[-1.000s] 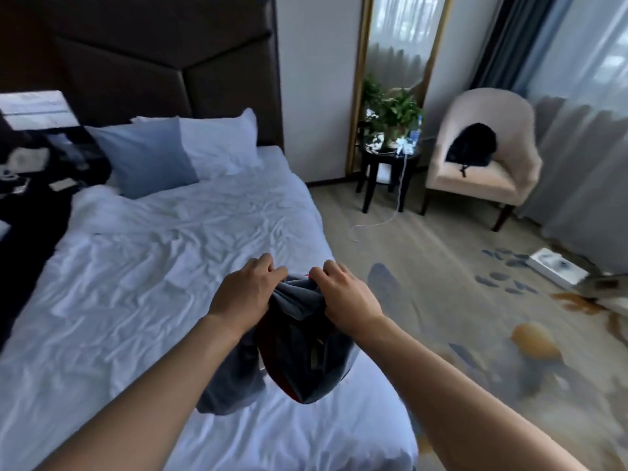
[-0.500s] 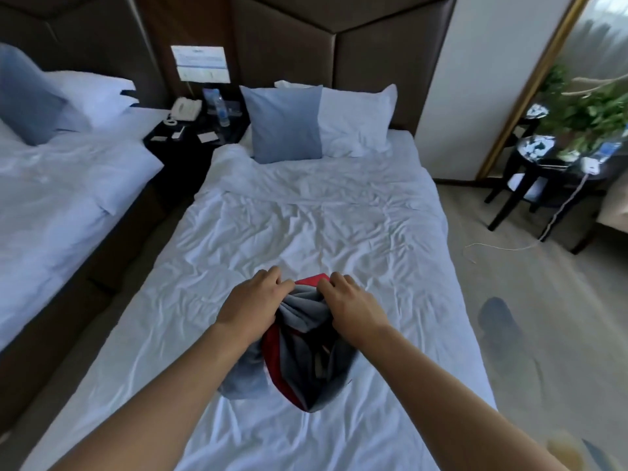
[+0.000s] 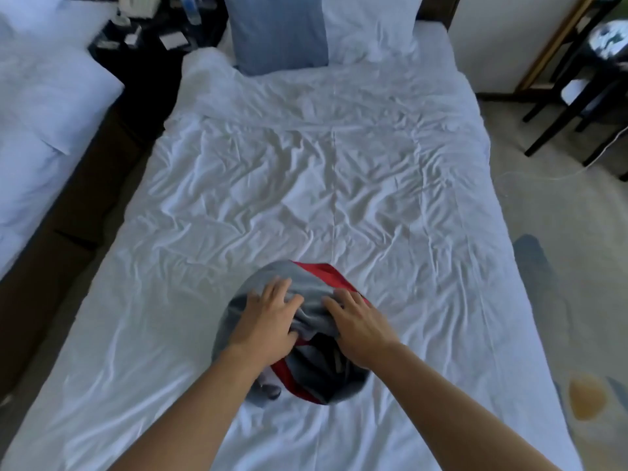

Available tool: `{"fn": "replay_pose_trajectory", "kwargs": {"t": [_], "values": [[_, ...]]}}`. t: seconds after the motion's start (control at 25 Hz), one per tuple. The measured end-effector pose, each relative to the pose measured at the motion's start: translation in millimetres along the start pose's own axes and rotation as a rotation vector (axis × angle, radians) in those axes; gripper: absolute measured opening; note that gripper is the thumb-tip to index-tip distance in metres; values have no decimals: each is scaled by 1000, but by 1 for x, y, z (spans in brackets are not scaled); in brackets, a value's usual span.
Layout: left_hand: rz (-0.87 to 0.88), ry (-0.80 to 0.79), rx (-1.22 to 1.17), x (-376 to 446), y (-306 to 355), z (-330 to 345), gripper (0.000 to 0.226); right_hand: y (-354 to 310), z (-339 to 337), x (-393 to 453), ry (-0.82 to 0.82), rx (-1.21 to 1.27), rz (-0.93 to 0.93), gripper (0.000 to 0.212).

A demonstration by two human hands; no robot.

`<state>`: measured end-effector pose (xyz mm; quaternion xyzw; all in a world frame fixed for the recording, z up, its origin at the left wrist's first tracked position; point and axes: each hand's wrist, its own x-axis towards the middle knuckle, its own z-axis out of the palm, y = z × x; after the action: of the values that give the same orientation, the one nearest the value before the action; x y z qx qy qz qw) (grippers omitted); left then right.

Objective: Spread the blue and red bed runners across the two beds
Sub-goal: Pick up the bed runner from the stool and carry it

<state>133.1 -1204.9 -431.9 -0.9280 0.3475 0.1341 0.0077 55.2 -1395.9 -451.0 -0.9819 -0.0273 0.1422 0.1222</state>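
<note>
On the near end of the wrinkled white bed (image 3: 306, 185) the bunched blue and red runner (image 3: 307, 334) sits in a heap. My left hand (image 3: 268, 321) lies on its left side, fingers spread flat over the grey-blue cloth. My right hand (image 3: 360, 326) presses the right side, fingers straight; both hands near each other, not touching. Blue pillow (image 3: 278, 32) up at the head, second bed (image 3: 44, 107) off to my left.
</note>
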Motion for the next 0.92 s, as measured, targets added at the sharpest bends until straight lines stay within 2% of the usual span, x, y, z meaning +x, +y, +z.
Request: {"fn": "replay_pose_trajectory", "kwargs": {"t": [0.08, 0.12, 0.28, 0.44, 0.56, 0.72, 0.92], "values": [[-37, -139, 21, 5, -1, 49, 83, 3, 39, 6, -47, -39, 25, 74], [-53, -148, 31, 7, -4, 75, 90, 3, 59, 11, -54, -77, 41, 79], [-75, -191, 105, 10, -16, 159, 88, 3, 123, 33, -86, -134, 46, 83], [-75, -281, 128, 14, -19, 185, 90, 2, 147, 38, -125, -110, 72, 83], [-50, -324, 60, 18, -21, 158, 85, 1, 125, 33, -146, -74, 88, 87], [35, -265, 20, 34, -18, 76, 75, 8, 60, 2, -133, 77, 242, 93], [252, -176, 30, 65, 41, -27, 70, 33, -30, -72, 37, 120, 465, 86]]}}
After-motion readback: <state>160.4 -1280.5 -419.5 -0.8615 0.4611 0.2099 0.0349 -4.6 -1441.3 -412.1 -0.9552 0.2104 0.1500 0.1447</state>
